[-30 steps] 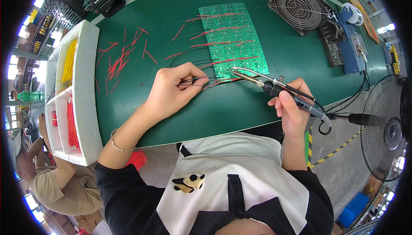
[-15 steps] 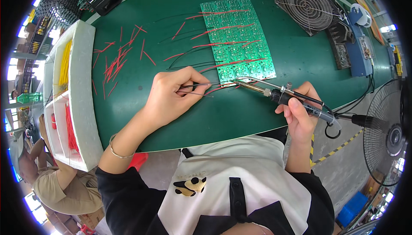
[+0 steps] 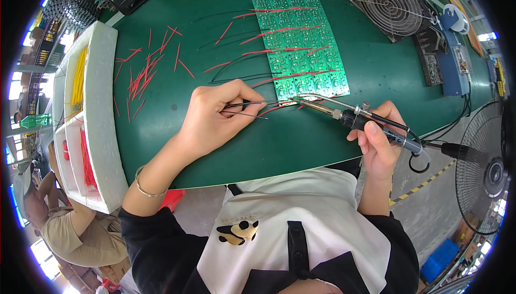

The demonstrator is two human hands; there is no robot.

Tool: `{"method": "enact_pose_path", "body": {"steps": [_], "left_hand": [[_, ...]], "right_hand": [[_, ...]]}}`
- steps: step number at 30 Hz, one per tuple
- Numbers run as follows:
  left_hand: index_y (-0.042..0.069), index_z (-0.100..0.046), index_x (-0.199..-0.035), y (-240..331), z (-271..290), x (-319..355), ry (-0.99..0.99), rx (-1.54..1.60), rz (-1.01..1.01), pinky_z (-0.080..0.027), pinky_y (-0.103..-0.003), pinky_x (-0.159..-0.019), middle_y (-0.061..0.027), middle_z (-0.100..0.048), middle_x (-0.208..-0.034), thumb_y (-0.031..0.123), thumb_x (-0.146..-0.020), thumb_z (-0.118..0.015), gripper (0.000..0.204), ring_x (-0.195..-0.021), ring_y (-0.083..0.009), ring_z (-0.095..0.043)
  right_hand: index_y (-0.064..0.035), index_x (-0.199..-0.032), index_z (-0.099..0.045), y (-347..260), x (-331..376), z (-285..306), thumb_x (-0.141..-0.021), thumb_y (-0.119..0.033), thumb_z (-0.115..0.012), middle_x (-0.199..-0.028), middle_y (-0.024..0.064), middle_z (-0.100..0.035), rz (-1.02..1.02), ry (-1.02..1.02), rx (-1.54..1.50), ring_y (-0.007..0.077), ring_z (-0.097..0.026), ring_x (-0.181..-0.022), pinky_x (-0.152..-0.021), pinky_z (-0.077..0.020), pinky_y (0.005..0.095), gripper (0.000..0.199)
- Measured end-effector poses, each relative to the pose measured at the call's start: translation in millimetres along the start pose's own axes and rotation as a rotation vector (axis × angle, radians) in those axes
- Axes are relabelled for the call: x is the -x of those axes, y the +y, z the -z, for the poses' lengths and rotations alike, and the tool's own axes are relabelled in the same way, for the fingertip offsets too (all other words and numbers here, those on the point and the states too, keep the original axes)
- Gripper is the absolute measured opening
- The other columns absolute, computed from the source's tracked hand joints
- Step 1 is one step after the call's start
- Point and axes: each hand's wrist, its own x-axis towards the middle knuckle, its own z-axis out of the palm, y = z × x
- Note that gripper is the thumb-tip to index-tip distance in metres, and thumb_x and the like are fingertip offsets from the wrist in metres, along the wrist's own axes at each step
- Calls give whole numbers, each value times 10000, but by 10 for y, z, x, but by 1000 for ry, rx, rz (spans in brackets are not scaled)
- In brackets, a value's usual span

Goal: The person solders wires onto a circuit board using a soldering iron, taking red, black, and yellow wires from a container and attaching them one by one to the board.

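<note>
My left hand (image 3: 217, 117) is closed in a pinch on a thin black wire (image 3: 244, 104), whose far end reaches the near edge of the green circuit board panel (image 3: 301, 41). A second dark strand (image 3: 247, 114) sticks out from below the fingers. My right hand (image 3: 381, 141) grips a soldering iron (image 3: 349, 118) with a thin metal feed tube (image 3: 328, 99) along it. Its tip meets the panel's near left corner, beside the black wire's end. Several red wires (image 3: 285, 74) and black wires lie across the panel and extend off its left side.
Loose red wire pieces (image 3: 144, 76) are scattered at the left, beside a white foam tray (image 3: 105, 117) holding yellow and red wires. A metal-grilled fan (image 3: 388, 1) and a blue device (image 3: 454, 57) stand at the right. A pedestal fan (image 3: 484, 168) is beyond the table edge. Another person (image 3: 80, 235) sits at the left.
The view has shifted slightly, moving the panel a little up in the picture. Both hands keep nearly the same pose, and the iron's tip stays at the panel's near left corner.
</note>
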Motion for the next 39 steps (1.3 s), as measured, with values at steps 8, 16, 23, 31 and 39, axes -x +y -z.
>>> {"method": "enact_pose_path", "body": {"steps": [8,16,23,31,39], "left_hand": [[-4,-616,-749,-11,-9,3,11,-12,8,-245,-173,-421,15,-558,-592,-27,-738,-662,53,-474,5,-300],[-2,-617,-765,-14,-20,5,13,18,35,-278,-226,-424,-8,-397,-485,-4,-729,-661,57,-450,-61,-282],[-13,-607,-749,-23,-28,8,5,18,38,-296,-186,-434,-12,-528,-588,-16,-743,-650,44,-475,-18,-321],[-16,-605,-741,-26,-15,9,0,-24,20,-279,-162,-434,0,-615,-672,-30,-747,-641,40,-497,17,-321],[-12,-598,-733,-24,-17,17,4,-17,15,-271,-168,-432,13,-584,-630,-35,-739,-636,45,-488,9,-301]], "right_hand": [[-16,-733,-472,0,7,5,-778,-134,-625,-550,48,-508,-7,-5,6,46,-423,-415,-477,-487,231,198],[-14,-739,-477,4,10,-2,-774,-123,-630,-569,53,-518,-2,-11,-5,48,-438,-430,-479,-487,228,192],[-13,-743,-479,6,16,13,-773,-126,-636,-587,60,-531,0,-18,3,52,-463,-451,-476,-479,215,196],[-6,-744,-476,11,11,20,-780,-132,-630,-581,58,-522,14,-19,-12,56,-449,-439,-492,-495,235,202],[2,-768,-459,24,13,20,-807,-98,-592,-578,65,-508,74,34,-123,67,-440,-441,-522,-508,256,171]]}}
